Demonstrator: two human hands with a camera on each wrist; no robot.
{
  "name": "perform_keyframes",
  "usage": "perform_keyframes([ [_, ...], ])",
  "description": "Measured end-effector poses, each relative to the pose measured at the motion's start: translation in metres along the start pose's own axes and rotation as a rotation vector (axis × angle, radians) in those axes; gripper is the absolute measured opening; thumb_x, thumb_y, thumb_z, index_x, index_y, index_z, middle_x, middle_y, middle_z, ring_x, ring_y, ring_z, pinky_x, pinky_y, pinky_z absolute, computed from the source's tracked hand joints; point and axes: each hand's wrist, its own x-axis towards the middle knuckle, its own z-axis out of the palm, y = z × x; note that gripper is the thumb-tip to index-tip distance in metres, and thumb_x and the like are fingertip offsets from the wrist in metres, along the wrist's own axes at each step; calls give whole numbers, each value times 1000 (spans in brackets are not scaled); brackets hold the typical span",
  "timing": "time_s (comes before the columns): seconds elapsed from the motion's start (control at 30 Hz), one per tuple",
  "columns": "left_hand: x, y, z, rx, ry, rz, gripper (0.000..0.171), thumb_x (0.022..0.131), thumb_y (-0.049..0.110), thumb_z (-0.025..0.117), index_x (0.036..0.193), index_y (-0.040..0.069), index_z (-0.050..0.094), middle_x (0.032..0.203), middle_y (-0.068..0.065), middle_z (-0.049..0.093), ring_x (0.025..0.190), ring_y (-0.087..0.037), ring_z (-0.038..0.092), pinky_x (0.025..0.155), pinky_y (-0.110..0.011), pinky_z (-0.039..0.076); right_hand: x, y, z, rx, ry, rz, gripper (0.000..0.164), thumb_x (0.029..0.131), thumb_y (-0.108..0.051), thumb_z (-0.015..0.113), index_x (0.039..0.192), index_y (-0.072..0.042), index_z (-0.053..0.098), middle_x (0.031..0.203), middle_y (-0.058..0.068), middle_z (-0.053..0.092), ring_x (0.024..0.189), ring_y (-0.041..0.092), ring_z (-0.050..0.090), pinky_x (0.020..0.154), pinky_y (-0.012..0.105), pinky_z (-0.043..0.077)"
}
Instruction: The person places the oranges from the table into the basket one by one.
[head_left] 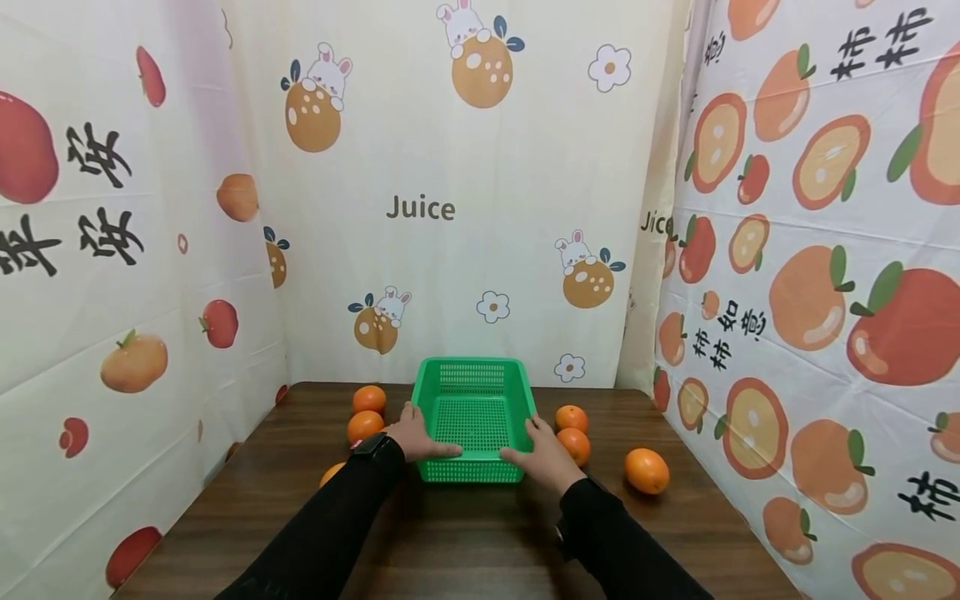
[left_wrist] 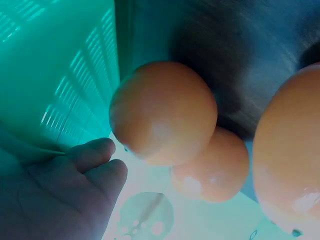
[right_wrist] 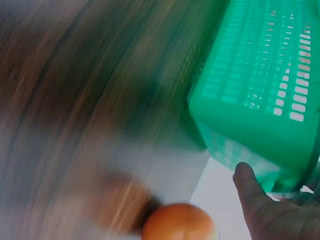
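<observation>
A green plastic basket (head_left: 472,477) with slotted walls is at the middle of the table, its visible inside bare. At its left side, my left hand (head_left: 417,436) grips the rim, thumb along the near edge. My right hand (head_left: 551,454) grips the opposite side in the same way. In the left wrist view, fingers (left_wrist: 97,155) lie beside the basket wall (left_wrist: 75,95), close to an orange (left_wrist: 162,114). The right wrist view has one finger (right_wrist: 247,182) against the outside of the basket (right_wrist: 250,115); the thumb is out of sight there.
Left of the basket sit two oranges (head_left: 366,426), with another orange (head_left: 330,475) partly behind the left sleeve. On the right are two oranges (head_left: 573,446) and a separate orange (head_left: 647,471). Printed curtains (head_left: 465,275) enclose the brown wooden table (head_left: 465,542) on three sides.
</observation>
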Motion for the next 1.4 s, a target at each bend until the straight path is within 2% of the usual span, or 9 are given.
perform_keyframes([
  [0.13,0,4,-4,-30,-26,6,150,70,90,74,168,-5,13,177,-29,3,154,-51,35,124,-65,34,-5,6,-19,-23,51,-14,78,107,-51,59,164,-2,38,174,24,26,157,46,34,123,65,34],
  [0.2,1,5,-4,-31,-36,6,146,73,87,75,168,-5,13,177,-29,2,157,-49,32,125,-64,34,-6,12,-30,-71,83,-23,70,110,-46,55,163,-2,40,173,25,29,156,47,37,124,64,34],
  [0.37,-8,9,-10,-42,-51,0,143,76,83,76,168,-6,12,176,-31,1,158,-49,30,125,-63,34,-7,27,-58,-198,120,12,66,112,-43,52,161,0,43,171,29,30,153,53,36,123,67,32],
  [0.53,-13,12,-13,-51,-74,-15,143,77,83,76,168,-6,11,176,-31,0,158,-50,29,126,-62,33,-7,44,-81,-304,148,30,64,110,-39,55,157,4,47,168,32,32,149,57,39,119,69,35],
  [0.83,5,7,-5,-19,-76,-37,144,76,82,77,168,-6,11,176,-31,1,159,-49,26,126,-61,32,-14,61,-113,-454,130,83,64,109,-38,57,154,8,49,165,37,34,144,62,40,117,70,37],
  [0.97,7,7,-5,-21,-80,-37,143,77,82,77,168,-6,10,176,-30,0,160,-48,25,127,-60,32,-18,67,-124,-474,132,122,64,108,-39,57,155,4,50,165,37,34,145,63,37,113,76,37],
  [1.13,5,8,-6,-30,-93,-32,143,78,81,77,168,-6,9,177,-30,-1,161,-47,22,127,-61,31,-19,85,-130,-440,117,206,67,108,-45,55,157,0,49,167,36,29,148,68,24,106,89,29],
  [1.2,3,9,-7,-30,-96,-32,141,79,80,77,168,-6,9,177,-30,-1,161,-47,22,127,-61,31,-20,92,-131,-437,103,213,67,108,-45,54,157,1,48,166,38,28,147,70,23,107,89,27],
  [1.4,-2,12,-10,-17,-87,-22,137,82,76,77,168,-7,11,176,-31,1,161,-47,23,126,-60,33,-23,97,-130,-450,46,192,68,109,-42,54,154,8,48,161,46,28,148,65,28,118,78,25],
])
